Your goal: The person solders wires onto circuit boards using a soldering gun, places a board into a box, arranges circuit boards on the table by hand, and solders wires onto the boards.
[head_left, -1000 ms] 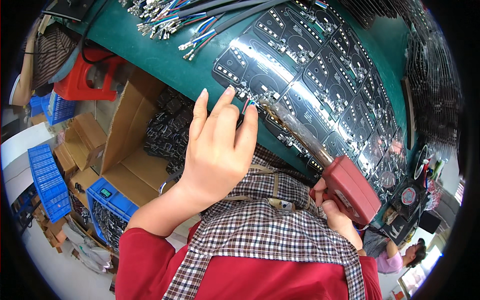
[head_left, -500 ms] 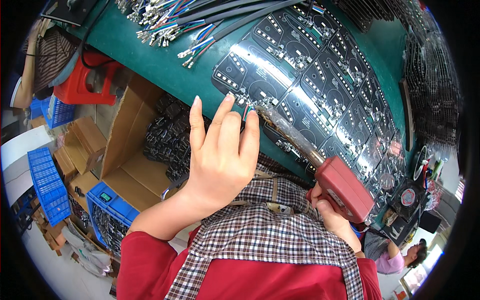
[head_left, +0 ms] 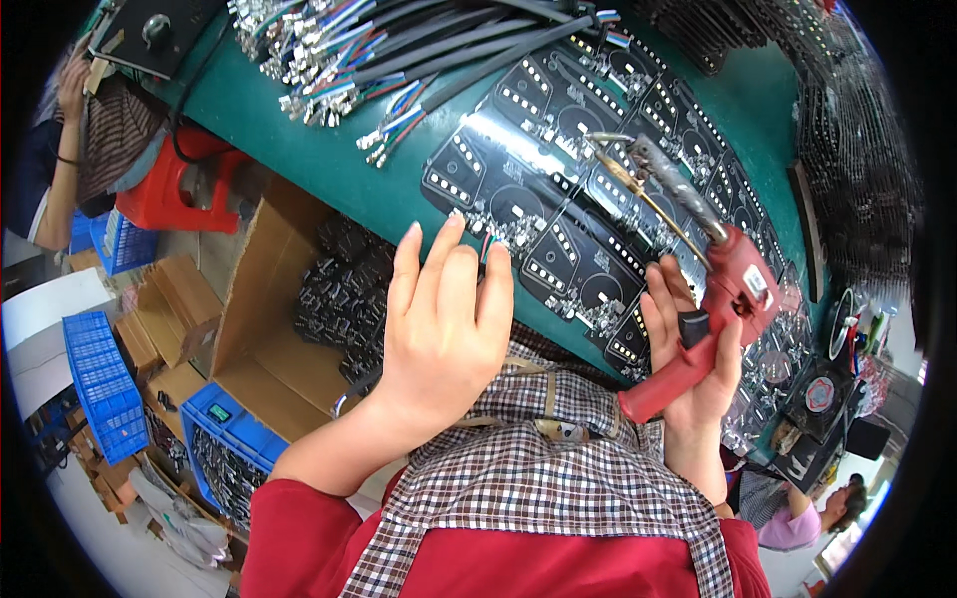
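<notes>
My left hand [head_left: 439, 329] is raised at the near edge of the green table [head_left: 299, 149], back toward me. Its fingers pinch thin coloured wires [head_left: 486, 245] against the edge of a panel of black circuit boards [head_left: 558, 199]. My right hand [head_left: 698, 359] grips a red soldering gun [head_left: 738, 289] by its handle. The gun's long metal tip [head_left: 623, 164] points up and left over the boards, apart from the left hand. A checked apron over a red top fills the lower middle.
A bundle of black cables with coloured, terminal-tipped wires [head_left: 329, 50] lies across the table's far left. An open cardboard box [head_left: 259, 299] of black parts, blue crates [head_left: 100, 379] and a red stool [head_left: 164, 189] stand below the table. Other people sit at far left [head_left: 50, 149] and lower right [head_left: 807, 508].
My right hand has lifted the red soldering gun from low beside my body up over the boards. My left hand stays at the board edge with the wires.
</notes>
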A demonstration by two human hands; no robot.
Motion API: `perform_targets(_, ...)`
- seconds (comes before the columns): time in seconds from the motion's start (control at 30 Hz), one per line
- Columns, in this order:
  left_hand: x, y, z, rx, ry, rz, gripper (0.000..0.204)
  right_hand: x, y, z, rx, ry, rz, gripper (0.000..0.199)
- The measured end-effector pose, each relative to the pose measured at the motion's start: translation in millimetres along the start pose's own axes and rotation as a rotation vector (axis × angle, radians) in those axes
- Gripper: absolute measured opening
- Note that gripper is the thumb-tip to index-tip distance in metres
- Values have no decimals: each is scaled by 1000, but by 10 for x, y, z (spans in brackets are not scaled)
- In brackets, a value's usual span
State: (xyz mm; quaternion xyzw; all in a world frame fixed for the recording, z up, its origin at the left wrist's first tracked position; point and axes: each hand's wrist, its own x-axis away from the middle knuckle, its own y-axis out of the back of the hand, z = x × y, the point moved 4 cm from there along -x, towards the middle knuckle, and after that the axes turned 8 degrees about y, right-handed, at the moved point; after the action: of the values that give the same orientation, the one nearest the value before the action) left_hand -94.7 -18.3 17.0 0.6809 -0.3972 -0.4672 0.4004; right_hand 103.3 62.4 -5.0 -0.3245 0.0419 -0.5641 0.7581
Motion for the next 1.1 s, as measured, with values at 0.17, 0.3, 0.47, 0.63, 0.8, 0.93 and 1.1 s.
perform_targets(0.17, 9, -1, 39, 90, 41, 48, 27, -37, -3, -8, -3, -22, 20, 74)
perform_targets(0.3, 16, -4, 39, 137, 78, 51, 31, 40, 26, 18, 94, -15, -11, 72)
perform_targets(0.47, 2, -1, 45, 125, 61, 48, 31, 457, 56, 115, 389, -79, 223, 76)
perform_targets(0.63, 1, 8, 46, 131, 67, 56, 30, 514, 163, 95, 1322, 40, 326, 37)
perform_targets(0.8, 14, -8, 36, 129, 67, 35, 31, 564, 202, 71, 1081, -16, 198, 28)
perform_targets(0.93, 8, -21, 46, 148, 76, 31, 31, 531, 194, 66, 1270, 14, 295, 26)
perform_targets(1.1, 0, -39, 26, 145, 69, 5, 31, 506, 227, 33, 1181, -46, 246, 31)
